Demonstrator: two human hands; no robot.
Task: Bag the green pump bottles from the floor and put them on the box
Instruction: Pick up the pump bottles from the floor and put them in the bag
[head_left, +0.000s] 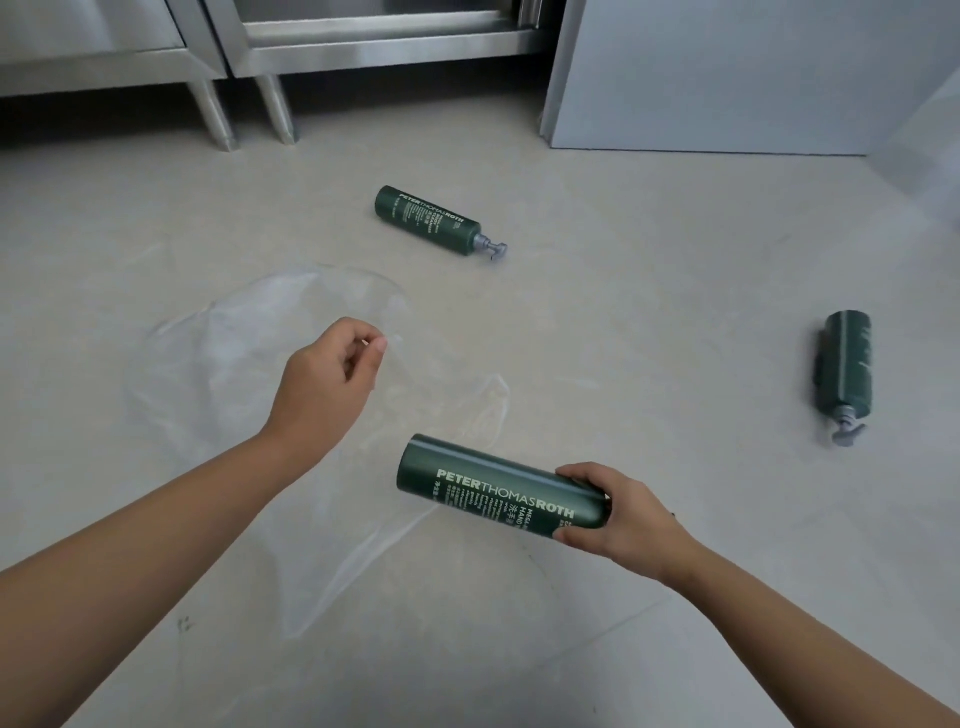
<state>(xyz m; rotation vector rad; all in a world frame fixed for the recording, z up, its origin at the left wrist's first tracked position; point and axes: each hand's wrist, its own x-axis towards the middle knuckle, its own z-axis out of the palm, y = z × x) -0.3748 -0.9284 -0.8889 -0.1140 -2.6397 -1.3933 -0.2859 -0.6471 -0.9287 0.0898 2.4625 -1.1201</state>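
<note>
- Bare floor (649, 332) lay open between the far bottle (428, 221) and the right-hand bottle (847, 364).
- The clear bag (218, 374), pinched by the left hand (327, 384), covered the floor's left middle.
- The held bottle (483, 488) in the right hand (618, 519) hung beside it.
- Cabinet legs (218, 117) and a grey panel (727, 78) blocked the far edge.

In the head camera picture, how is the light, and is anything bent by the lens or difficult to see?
Head view: soft, even light with faint shadows, only a dark band under the steel cabinets; the wide lens tilts their legs; the clear bag almost vanishes against the pale floor, shown only by creases and faint sheen; the label on the held bottle reads sharply.
</note>
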